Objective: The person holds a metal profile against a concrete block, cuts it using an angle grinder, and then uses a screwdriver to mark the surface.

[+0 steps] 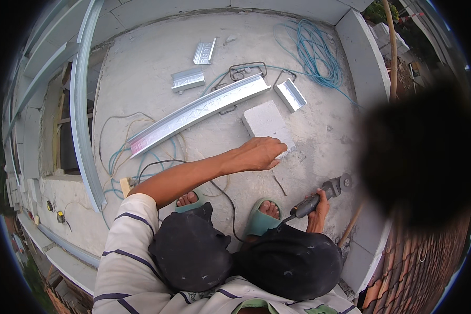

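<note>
My left hand reaches forward, palm down, and lies on the near end of a white lightweight block on the concrete slab. My right hand grips the black body of an angle grinder; its disc end points away to the right, just above the slab. The grinder's black cord runs back between my feet in green sandals. A long silver metal channel lies diagonally just left of the block.
Short channel offcuts lie further out. A blue cable coil sits at the far right. A long metal profile edges an opening at left. Block walls border the slab; roof tiles lie lower right.
</note>
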A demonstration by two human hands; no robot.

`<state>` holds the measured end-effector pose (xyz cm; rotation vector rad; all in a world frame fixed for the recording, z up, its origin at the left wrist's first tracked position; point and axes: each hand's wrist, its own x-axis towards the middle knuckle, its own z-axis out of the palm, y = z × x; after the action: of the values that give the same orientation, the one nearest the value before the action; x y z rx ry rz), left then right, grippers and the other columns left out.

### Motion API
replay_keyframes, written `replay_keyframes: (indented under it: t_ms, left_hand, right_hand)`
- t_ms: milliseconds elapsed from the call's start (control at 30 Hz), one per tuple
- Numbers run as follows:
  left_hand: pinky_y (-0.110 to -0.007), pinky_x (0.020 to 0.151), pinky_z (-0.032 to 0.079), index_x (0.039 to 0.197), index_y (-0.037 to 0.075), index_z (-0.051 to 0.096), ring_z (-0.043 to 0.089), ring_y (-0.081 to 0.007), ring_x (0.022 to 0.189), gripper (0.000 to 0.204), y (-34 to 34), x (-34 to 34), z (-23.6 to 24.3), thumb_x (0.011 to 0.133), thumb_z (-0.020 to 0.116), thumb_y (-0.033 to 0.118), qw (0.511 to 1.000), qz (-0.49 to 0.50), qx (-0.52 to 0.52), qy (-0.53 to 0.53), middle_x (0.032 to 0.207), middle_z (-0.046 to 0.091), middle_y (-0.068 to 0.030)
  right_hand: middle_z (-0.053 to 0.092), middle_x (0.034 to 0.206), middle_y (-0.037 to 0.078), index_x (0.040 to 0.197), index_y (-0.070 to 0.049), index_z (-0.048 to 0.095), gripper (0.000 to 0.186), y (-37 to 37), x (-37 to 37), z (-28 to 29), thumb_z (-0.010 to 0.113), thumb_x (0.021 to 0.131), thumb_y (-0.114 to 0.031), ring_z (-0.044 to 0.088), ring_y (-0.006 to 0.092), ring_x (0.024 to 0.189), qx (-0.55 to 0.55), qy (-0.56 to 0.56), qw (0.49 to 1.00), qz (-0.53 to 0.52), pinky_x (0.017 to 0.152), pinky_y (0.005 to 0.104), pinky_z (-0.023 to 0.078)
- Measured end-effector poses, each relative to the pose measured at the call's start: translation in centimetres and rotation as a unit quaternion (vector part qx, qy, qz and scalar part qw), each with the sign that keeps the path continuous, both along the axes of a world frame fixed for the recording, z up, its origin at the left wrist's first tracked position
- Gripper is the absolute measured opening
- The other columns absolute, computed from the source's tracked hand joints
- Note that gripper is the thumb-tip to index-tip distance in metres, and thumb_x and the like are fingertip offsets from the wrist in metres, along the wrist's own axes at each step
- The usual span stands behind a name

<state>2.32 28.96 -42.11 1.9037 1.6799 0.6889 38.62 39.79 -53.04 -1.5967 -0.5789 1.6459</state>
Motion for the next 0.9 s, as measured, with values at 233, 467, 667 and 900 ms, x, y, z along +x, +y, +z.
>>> replay_keyframes:
  t_ms: [233,467,667,900]
  left_hand:
    - [-0.044,0.094,0.051,0.111,0.003,0.064,0.064,-0.0329,0.11,0.024,13.5,-6.7,-1.4,0.088,0.07,0.003,0.959,-0.039,0.052,0.275,0.111,0.067,-0.0145]
    - [-0.047,0.107,0.044,0.119,0.003,0.067,0.062,-0.0317,0.122,0.028,23.1,-8.5,-5.2,0.09,0.067,0.002,0.919,-0.049,0.064,0.385,0.119,0.07,-0.0133]
    - [-0.052,0.117,0.035,0.123,0.007,0.068,0.062,-0.0296,0.126,0.028,26.2,-6.9,-8.7,0.096,0.064,0.009,0.888,-0.038,0.053,0.456,0.122,0.073,-0.0129]
    - [-0.052,0.118,0.034,0.12,0.007,0.069,0.066,-0.0313,0.119,0.033,25.8,-7.3,-7.9,0.089,0.071,0.017,0.909,-0.042,0.019,0.413,0.115,0.073,-0.0139]
  right_hand:
    - [0.062,0.08,0.01,0.108,-0.002,0.06,0.03,-0.6,1.0,-0.4,0.076,0.085,-0.008,0.065,0.0243,0.064,-0.031,-0.015,0.999,-0.017,0.063,0.0457,0.062]
    - [0.066,0.083,0.011,0.112,0.0,0.057,0.033,-1.4,1.0,0.3,0.077,0.087,-0.007,0.066,0.0227,0.066,0.035,-0.067,0.997,0.024,0.063,0.0417,0.062]
    - [0.067,0.085,0.011,0.115,-0.001,0.056,0.036,-2.0,0.9,0.5,0.079,0.088,-0.007,0.068,0.0223,0.07,0.067,-0.086,0.994,0.019,0.063,0.0396,0.059]
    - [0.065,0.087,0.011,0.12,-0.002,0.053,0.04,-2.1,1.2,-0.1,0.078,0.089,-0.008,0.069,0.0239,0.073,0.07,-0.089,0.993,0.037,0.065,0.0411,0.062]
